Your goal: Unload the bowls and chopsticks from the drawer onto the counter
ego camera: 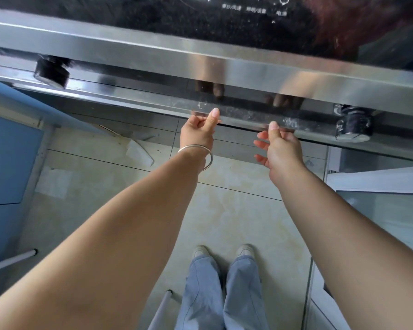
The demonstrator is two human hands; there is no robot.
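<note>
The drawer front [248, 116] is a dark glossy strip with a steel lip below the stove's steel edge, and it looks closed. No bowls or chopsticks are in view. My left hand [197, 134], with a silver bangle at the wrist, has its fingers curled under the lip and its thumb pressed on the front. To its right, my right hand [281, 148] rests its thumb on the same lip, fingers spread apart below it and holding nothing. Both hands are mirrored in the glossy front.
Two black knobs [51, 72] [353, 127] flank the drawer front. Above is the black cooktop panel [248, 8] with touch icons. A blue cabinet door [7, 163] stands at left and a glass-fronted door [379, 210] at right. My feet [224, 253] stand on beige tiles.
</note>
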